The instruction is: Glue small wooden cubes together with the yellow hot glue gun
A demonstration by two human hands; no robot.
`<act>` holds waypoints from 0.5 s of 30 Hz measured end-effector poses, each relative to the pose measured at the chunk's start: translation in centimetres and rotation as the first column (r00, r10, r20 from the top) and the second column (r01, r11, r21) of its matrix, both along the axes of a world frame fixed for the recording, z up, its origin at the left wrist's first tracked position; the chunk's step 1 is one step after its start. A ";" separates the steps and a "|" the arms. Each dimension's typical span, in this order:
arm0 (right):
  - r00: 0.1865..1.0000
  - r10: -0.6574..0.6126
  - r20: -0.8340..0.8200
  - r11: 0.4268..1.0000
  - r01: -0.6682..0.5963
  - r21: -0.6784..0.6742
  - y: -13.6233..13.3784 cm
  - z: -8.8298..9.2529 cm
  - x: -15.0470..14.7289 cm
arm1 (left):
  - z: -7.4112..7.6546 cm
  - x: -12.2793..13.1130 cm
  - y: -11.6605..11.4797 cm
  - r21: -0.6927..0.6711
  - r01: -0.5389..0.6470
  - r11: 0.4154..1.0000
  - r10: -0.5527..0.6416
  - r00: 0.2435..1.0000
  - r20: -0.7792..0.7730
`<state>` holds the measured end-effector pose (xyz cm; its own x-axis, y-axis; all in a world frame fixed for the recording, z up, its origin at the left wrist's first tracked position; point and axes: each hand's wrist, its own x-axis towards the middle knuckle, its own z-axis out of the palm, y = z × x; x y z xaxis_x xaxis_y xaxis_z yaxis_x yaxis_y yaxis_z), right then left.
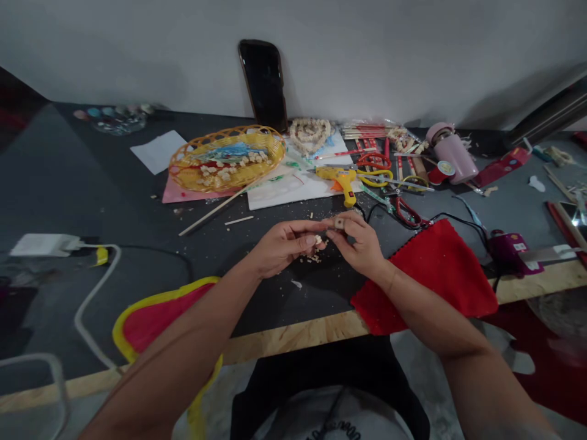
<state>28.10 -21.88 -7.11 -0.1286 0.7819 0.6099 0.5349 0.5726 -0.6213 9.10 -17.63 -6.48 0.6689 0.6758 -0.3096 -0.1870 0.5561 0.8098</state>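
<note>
Near the middle of the dark tabletop, my left hand (287, 247) pinches a small pale piece (318, 240) between thumb and fingers. My right hand (355, 240) is closed just to its right, fingertips almost meeting those of the left; whatever it may hold is too small to make out. A ring with a squarish top sits on a right finger. Pale crumbs (312, 259) lie on the table below the hands. Behind them is a yellow glue gun (343, 180), and further left a yellow woven basket (183, 177) holds pale clusters and blue strips.
A phone (263, 82) leans on the wall. Red cloth (440, 269) lies under my right forearm, a yellow-edged pink cloth (160, 318) by my left. Scissors (376, 177), a pink bottle (454, 156) and black cables stand or lie right. A white charger (48, 245) is left.
</note>
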 end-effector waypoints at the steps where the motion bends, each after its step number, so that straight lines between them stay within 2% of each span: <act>1: 1.000 -0.004 0.022 1.000 0.004 0.013 0.0 0.0 0.1 | 0.0 -0.1 0.0 -0.004 0.021 1.000 -0.021 1.000 0.008; 7: 0.992 0.007 0.124 0.998 -0.014 0.054 0.0 -0.2 0.4 | 0.1 -0.2 -0.1 -0.027 0.072 0.997 -0.071 0.996 0.048; 10: 0.993 0.024 0.117 0.998 -0.030 0.049 -0.1 0.1 0.3 | 0.0 -0.2 -0.2 -0.034 0.077 0.996 -0.075 0.995 0.063; 15: 0.999 -0.022 0.049 0.996 0.026 -0.085 -0.1 0.7 0.3 | 0.0 -0.3 -0.2 -0.035 0.039 0.999 -0.037 0.997 0.062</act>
